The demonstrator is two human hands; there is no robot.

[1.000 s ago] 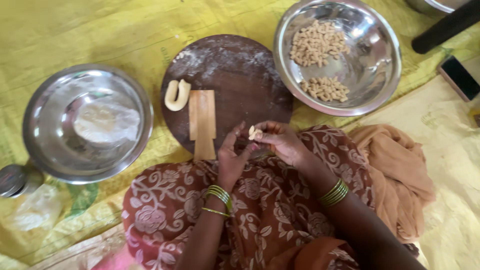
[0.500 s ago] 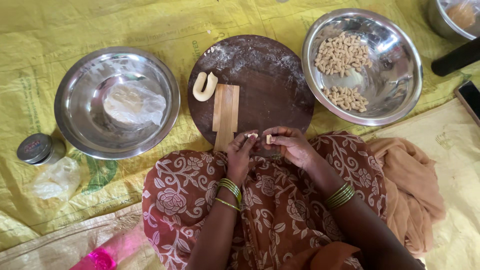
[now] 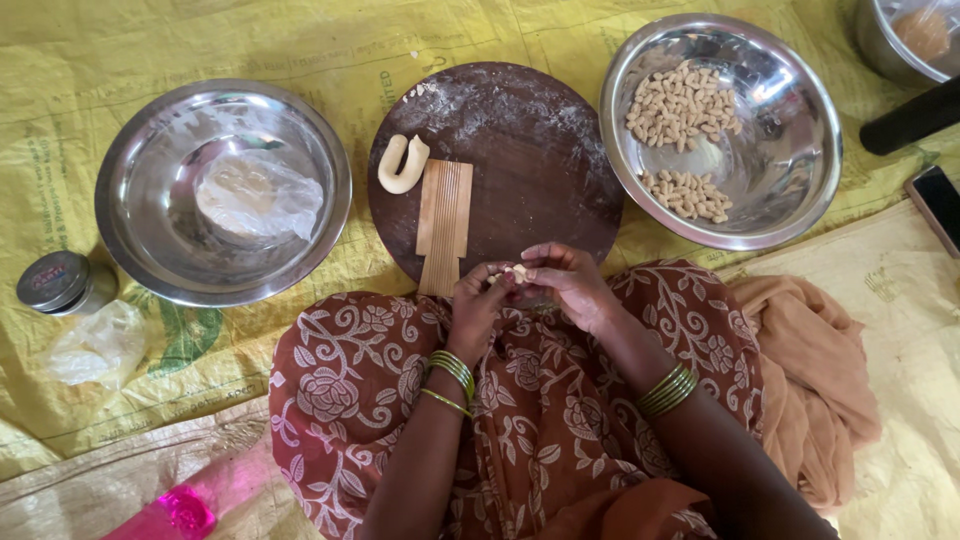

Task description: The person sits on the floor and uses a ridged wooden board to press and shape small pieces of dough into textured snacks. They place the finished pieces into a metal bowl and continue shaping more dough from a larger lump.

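A small pale bit of dough [image 3: 517,272] is pinched between the fingertips of both hands, held just over the near edge of the round dark wooden board [image 3: 520,150], above the lap. The left hand [image 3: 478,305] curls in from below with its fingers closed on the bit, and the right hand [image 3: 565,280] meets it from the other side, fingers bent and pressed to the same piece. On the board, near its left edge, lies a curved roll of dough [image 3: 401,164], and just beside it a ridged wooden paddle [image 3: 444,222] that sticks out past the board's near edge toward the left hand. Flour dusts the far part of the board. To the right of the board, a steel bowl [image 3: 800,150] holds two heaps of small shaped dough pieces [image 3: 680,105]. To the left, another steel bowl [image 3: 140,190] holds a lump wrapped in clear plastic [image 3: 255,192]. All sit on a yellow sheet [image 3: 300,50], with a small lidded tin [image 3: 62,283] at its left edge.
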